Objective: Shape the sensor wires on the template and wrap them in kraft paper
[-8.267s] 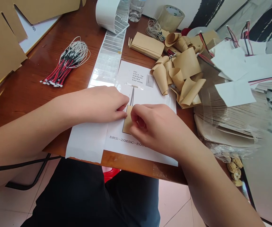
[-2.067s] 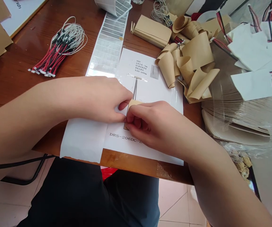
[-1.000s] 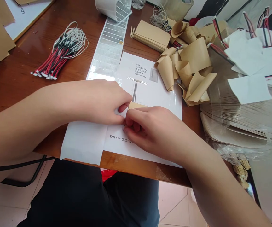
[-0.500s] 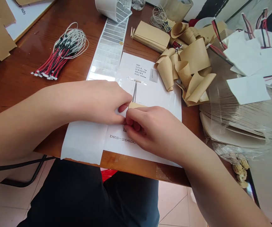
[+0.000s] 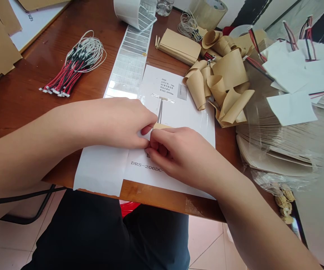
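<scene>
Both my hands meet over a printed white sheet (image 5: 190,116) near the table's front edge. My left hand (image 5: 119,122) lies with fingers curled, thumb and forefinger pinching the left edge of a small tan square piece (image 5: 158,126). My right hand (image 5: 178,152) covers most of that piece, its fingertips closed in a pinch at the same edge. A thin dark wire (image 5: 160,111) runs from the piece up to a short bar on the sheet. Most of the tan piece is hidden beneath my right hand.
A bundle of red, black and white wires (image 5: 74,63) lies at the left. A strip of silver labels (image 5: 128,63) unrolls from a white roll (image 5: 128,13). Curled tan backing papers (image 5: 220,86), a tan stack (image 5: 178,45), white squares (image 5: 291,108) and stacked sheets (image 5: 277,150) fill the right.
My right fingertips have shifted from the top of the tan piece to its left edge, meeting my left thumb. Over the last second the hands have hardly moved.
</scene>
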Available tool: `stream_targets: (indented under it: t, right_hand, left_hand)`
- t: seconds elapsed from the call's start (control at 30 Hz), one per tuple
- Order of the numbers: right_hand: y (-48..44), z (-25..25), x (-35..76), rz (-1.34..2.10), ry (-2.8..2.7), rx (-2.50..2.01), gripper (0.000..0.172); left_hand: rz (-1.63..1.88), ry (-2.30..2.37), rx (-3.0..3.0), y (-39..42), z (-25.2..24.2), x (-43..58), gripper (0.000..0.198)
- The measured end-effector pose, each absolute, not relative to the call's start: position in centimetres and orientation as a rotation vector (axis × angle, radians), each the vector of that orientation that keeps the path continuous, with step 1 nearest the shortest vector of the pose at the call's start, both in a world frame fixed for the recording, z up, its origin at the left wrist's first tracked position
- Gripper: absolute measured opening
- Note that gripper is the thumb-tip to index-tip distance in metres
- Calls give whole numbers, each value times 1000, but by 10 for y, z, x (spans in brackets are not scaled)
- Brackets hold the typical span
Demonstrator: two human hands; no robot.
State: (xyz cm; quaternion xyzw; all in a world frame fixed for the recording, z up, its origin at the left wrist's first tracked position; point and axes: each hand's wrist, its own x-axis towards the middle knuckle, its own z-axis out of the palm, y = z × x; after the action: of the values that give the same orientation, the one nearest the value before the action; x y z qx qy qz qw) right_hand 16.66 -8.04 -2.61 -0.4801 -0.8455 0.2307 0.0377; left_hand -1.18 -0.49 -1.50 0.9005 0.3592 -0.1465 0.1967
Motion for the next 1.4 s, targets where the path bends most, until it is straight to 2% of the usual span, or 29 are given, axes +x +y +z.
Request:
stream_targets:
  t: [1.4]
  right_hand:
    - [-80, -23, 168, 771, -2593, -1480, 22]
  left_hand:
    - [-440, 1036, 2523, -6, -15, -11, 28]
